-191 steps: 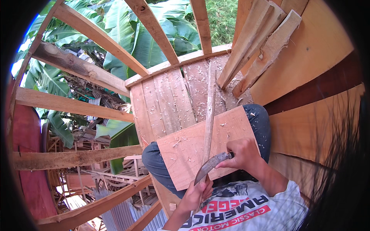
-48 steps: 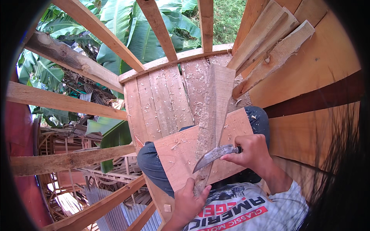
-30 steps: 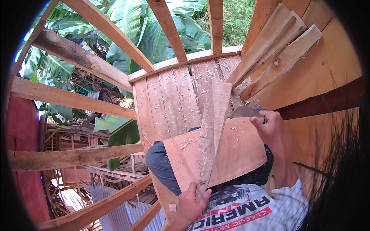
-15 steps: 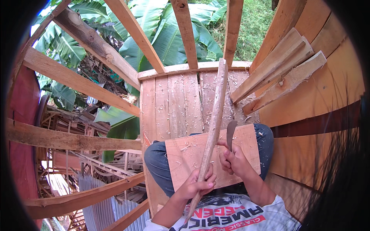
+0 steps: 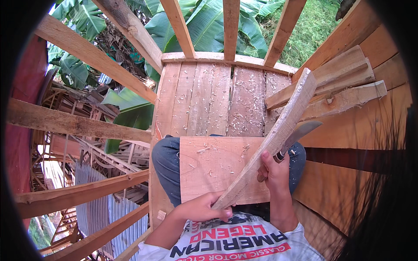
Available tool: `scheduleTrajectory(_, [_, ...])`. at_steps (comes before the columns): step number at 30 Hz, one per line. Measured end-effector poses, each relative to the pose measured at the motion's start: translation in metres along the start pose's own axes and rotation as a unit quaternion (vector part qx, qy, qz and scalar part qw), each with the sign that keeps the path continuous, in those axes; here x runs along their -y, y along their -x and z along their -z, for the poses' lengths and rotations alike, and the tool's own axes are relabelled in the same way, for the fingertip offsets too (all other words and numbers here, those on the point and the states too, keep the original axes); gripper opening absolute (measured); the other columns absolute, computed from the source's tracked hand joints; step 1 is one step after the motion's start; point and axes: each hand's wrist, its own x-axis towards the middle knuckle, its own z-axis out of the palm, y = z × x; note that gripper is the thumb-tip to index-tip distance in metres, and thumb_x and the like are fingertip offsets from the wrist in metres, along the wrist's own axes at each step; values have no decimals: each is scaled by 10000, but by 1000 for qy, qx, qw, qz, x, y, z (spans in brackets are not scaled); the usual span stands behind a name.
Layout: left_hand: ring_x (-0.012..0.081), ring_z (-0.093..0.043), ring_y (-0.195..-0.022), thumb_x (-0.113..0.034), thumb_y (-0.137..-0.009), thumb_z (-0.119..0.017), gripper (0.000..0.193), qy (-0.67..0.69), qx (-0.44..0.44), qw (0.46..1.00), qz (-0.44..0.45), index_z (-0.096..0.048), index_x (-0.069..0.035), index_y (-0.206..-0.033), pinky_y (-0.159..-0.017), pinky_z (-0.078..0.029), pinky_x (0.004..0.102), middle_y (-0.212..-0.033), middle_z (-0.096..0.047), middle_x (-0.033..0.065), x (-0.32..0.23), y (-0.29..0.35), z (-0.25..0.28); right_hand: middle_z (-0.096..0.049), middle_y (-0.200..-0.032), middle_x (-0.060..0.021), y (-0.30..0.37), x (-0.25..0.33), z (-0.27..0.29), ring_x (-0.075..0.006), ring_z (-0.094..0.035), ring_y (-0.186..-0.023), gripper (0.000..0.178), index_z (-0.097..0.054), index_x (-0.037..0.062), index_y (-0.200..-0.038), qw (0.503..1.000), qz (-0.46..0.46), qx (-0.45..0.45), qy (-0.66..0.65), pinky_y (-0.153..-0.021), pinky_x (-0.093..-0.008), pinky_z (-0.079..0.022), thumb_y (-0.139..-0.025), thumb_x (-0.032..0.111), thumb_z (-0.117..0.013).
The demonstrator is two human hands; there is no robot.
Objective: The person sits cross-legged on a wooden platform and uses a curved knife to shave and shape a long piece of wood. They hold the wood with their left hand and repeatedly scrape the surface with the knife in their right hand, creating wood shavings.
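A long wooden stick with a rough, pale surface slants across my lap, its far end up to the right. My left hand is closed round its near end. In my right hand is a knife, gripped by its handle, the curved dark blade pointing right and away beyond the stick. The right thumb lies against the stick's side. Across my legs rests a flat wooden board, with several curled shavings on it, below the stick.
Shavings are scattered over the plank floor ahead. Rough timber pieces lean at the right by a plank wall. Wooden slats form an open railing at the left and front, with corrugated sheets and banana leaves beyond.
The stick has swung from nearly upright to slanting right, and my left hand is now at its near end. The knife has tipped from upright toward the right, and my right hand has moved right.
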Motion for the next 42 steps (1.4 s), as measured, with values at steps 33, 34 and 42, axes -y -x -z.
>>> scheduleTrajectory(33, [161, -557, -743, -130, -934, -492, 242, -179, -258, 937, -154, -545, 30, -1108, -682, -452, 297, -847, -609, 120, -16, -20, -52, -499, -496, -134, 36, 8, 31, -323, -550, -468, 606, -544, 44, -569, 762, 223, 78, 603, -441, -376, -416, -662, 626, -685])
scheduleTrajectory(34, [192, -579, -763, -100, -931, -480, 255, -197, -262, 932, -154, -531, 48, -1132, -716, -461, 315, -864, -633, 163, -17, -19, -52, -499, -494, -129, 34, 10, 31, -316, -547, -461, 618, -542, 49, -565, 752, 236, 72, 612, -436, -372, -414, -647, 644, -684])
scheduleTrajectory(42, [149, -561, -738, -131, -949, -481, 247, -62, -244, 962, -107, -540, 66, -1085, -690, -458, 294, -821, -618, 135, -7, -11, -58, -476, -488, -132, 12, 10, 44, -304, -512, -455, 644, -527, 21, -578, 740, 260, -44, 619, -454, -370, -401, -701, 639, -659])
